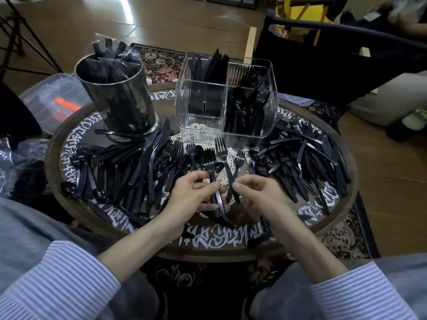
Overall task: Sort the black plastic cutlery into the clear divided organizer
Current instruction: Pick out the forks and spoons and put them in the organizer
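Note:
Black plastic forks, knives and spoons lie scattered in heaps (129, 172) across a round table (231, 245). My left hand (191, 195) grips a small bunch of black forks (209, 161) by their handles, tines pointing away. Beside it, my right hand (256, 192) pinches the handles of two more forks (221, 146). The clear divided organizer (198, 107) stands at the table's far middle. Its back left compartment holds knives (212, 68), its right side holds spoons (247, 107) and forks, and its front left compartment looks bare.
A shiny metal cylinder (120, 98) stuffed with wrapped black cutlery stands at the back left. A second heap of cutlery (307, 162) covers the table's right side. A clear plastic lidded box (50, 100) sits off the left edge, and a dark chair (335, 65) stands behind.

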